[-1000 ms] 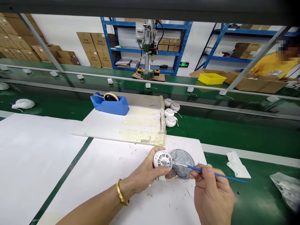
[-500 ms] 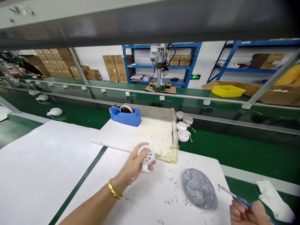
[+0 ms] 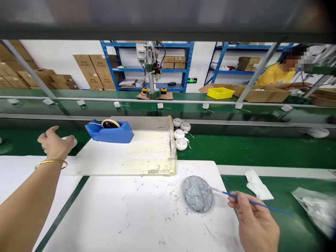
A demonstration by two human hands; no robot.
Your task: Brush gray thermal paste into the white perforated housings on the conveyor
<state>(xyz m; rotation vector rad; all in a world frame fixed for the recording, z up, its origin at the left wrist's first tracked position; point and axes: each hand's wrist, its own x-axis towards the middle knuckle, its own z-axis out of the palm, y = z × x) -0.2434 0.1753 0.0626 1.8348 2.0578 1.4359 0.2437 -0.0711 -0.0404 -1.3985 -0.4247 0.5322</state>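
My left hand (image 3: 56, 142) reaches over the green belt at the left, its fingers spread apart. Just behind the thumb a round white part (image 3: 75, 142) shows in part; whether the thumb touches it I cannot tell. Held in my right hand (image 3: 253, 213) is a thin blue-handled brush (image 3: 265, 205). Its tip meets the right rim of a round dish of grey paste (image 3: 197, 194). The dish lies on a white sheet (image 3: 126, 220) marked with grey smears. Several round white vented housings (image 3: 179, 134) with short cords sit beside the pale board (image 3: 149, 150).
A blue tape dispenser (image 3: 110, 133) stands on the board. To the right lie a folded white tissue (image 3: 258, 184) and a clear plastic bag (image 3: 317, 206). A metal rail (image 3: 183, 102) crosses behind the belt. Beyond it are a yellow tray (image 3: 220, 92) and a person in yellow (image 3: 274, 75).
My left hand has moved left from the sheet to the belt, and the vented housing it held is out of its grip. The brush tip has come to the paste. The view has turned right.
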